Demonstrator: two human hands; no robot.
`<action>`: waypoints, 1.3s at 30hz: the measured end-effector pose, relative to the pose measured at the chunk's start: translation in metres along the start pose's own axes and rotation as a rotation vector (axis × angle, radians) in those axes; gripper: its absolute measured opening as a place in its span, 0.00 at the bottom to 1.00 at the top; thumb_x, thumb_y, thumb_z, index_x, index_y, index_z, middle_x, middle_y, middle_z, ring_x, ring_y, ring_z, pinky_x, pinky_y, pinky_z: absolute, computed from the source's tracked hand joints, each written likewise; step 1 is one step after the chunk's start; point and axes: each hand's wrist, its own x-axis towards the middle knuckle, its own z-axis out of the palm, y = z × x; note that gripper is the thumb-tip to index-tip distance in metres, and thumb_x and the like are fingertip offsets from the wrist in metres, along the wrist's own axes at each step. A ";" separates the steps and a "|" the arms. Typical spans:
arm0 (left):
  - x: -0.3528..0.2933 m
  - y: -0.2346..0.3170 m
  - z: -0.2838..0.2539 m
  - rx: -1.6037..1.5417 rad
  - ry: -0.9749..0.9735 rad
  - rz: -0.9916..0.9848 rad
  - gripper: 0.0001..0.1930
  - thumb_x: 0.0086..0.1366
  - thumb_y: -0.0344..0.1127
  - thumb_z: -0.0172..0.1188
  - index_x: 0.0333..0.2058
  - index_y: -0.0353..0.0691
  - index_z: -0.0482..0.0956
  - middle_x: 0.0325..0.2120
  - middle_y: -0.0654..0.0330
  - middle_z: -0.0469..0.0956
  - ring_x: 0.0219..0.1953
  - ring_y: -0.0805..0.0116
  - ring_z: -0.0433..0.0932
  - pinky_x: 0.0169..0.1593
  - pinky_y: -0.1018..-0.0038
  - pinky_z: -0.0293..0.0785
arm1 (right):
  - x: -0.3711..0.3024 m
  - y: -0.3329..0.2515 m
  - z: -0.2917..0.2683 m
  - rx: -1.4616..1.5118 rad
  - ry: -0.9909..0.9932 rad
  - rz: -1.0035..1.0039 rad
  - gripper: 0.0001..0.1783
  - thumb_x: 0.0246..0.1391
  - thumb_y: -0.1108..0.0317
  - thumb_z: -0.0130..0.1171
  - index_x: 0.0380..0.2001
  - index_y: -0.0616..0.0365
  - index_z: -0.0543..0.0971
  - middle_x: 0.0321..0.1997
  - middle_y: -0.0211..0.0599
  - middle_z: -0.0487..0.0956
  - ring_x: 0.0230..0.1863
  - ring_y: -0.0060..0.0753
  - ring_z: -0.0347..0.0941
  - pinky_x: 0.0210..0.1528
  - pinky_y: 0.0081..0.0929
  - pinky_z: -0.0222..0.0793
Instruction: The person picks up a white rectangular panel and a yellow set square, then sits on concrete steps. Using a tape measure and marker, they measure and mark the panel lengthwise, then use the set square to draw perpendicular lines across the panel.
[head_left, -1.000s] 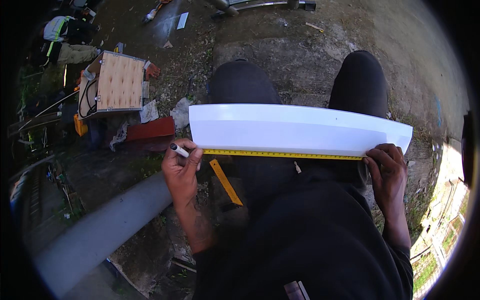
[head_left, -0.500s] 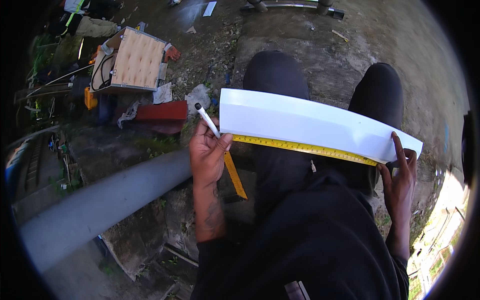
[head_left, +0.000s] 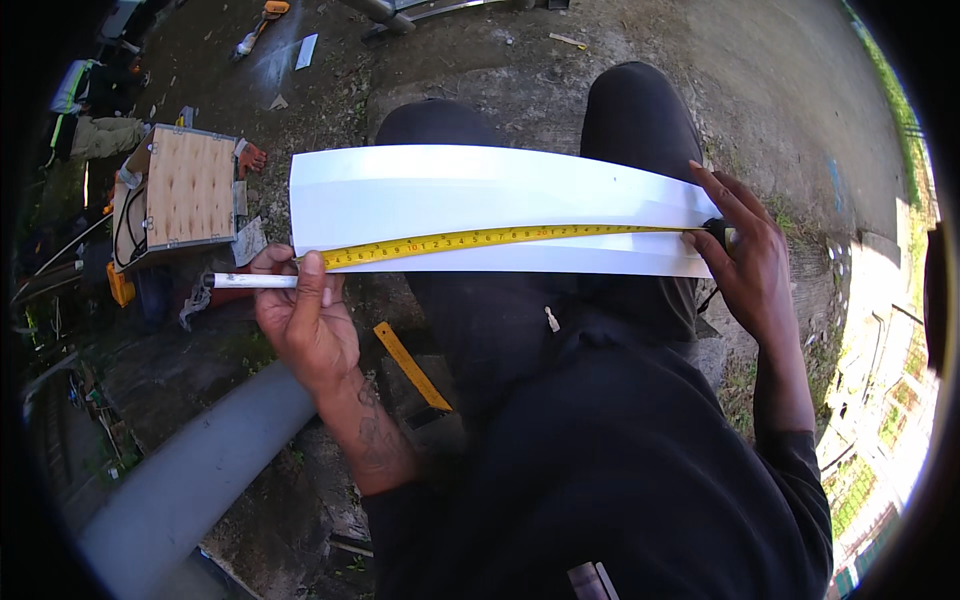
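A long white panel (head_left: 430, 185) with a fold along it lies across my knees. The yellow blade of a tape measure (head_left: 475, 240) stretches lengthwise over its face. My left hand (head_left: 312, 325) is closed at the panel's left end, thumb on the blade's end, with a white marker (head_left: 250, 281) held sideways in the same fingers. At the other end, my right hand (head_left: 750, 255) grips the dark tape case (head_left: 716, 232), mostly hidden by the fingers. Its fingertips rest by the panel's right end.
Below my left forearm runs a thick grey pipe (head_left: 205, 480). A yellow ruler-like bar (head_left: 412, 367) lies beside my left leg. At left stands a wooden box (head_left: 192, 187), with another person's orange-gloved hand (head_left: 252, 160) at its edge. An orange power tool (head_left: 262, 25) lies farther off.
The blade has shifted from the panel's near edge onto its face. In my left hand the marker has swung from slanting upward to lying sideways. Panel and hands now appear farther left.
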 end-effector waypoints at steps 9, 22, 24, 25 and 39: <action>0.048 -0.007 0.013 0.014 -0.201 -0.034 0.11 0.75 0.19 0.65 0.52 0.33 0.78 0.39 0.58 0.80 0.32 0.78 0.69 0.37 0.78 0.68 | -0.027 -0.004 0.004 -0.011 -0.153 0.106 0.39 0.69 0.53 0.70 0.80 0.30 0.69 0.79 0.55 0.67 0.62 0.64 0.83 0.63 0.55 0.81; 0.062 -0.029 0.023 0.028 -0.195 -0.019 0.15 0.74 0.21 0.68 0.55 0.30 0.76 0.40 0.56 0.81 0.35 0.76 0.74 0.42 0.78 0.72 | -0.038 -0.019 0.019 -0.133 -0.172 0.230 0.46 0.66 0.59 0.74 0.83 0.34 0.64 0.81 0.61 0.64 0.68 0.72 0.79 0.67 0.60 0.80; 0.064 -0.032 0.022 0.016 -0.190 -0.030 0.14 0.75 0.21 0.67 0.55 0.30 0.77 0.42 0.54 0.82 0.40 0.74 0.78 0.44 0.75 0.74 | -0.039 -0.020 0.021 -0.184 -0.150 0.228 0.47 0.65 0.59 0.75 0.82 0.35 0.65 0.80 0.62 0.65 0.68 0.72 0.79 0.67 0.59 0.80; 0.065 -0.034 0.022 -0.001 -0.201 -0.027 0.13 0.75 0.21 0.67 0.54 0.30 0.77 0.42 0.54 0.83 0.41 0.73 0.80 0.45 0.74 0.75 | -0.040 -0.020 0.021 -0.189 -0.133 0.218 0.47 0.64 0.59 0.75 0.82 0.35 0.65 0.79 0.62 0.66 0.67 0.72 0.79 0.66 0.59 0.81; 0.053 -0.042 0.026 0.097 -0.097 0.015 0.13 0.77 0.22 0.64 0.56 0.32 0.76 0.38 0.55 0.82 0.35 0.74 0.74 0.44 0.72 0.74 | -0.061 -0.025 0.032 -0.173 -0.057 0.212 0.46 0.66 0.60 0.72 0.83 0.33 0.63 0.82 0.64 0.57 0.55 0.73 0.85 0.53 0.59 0.87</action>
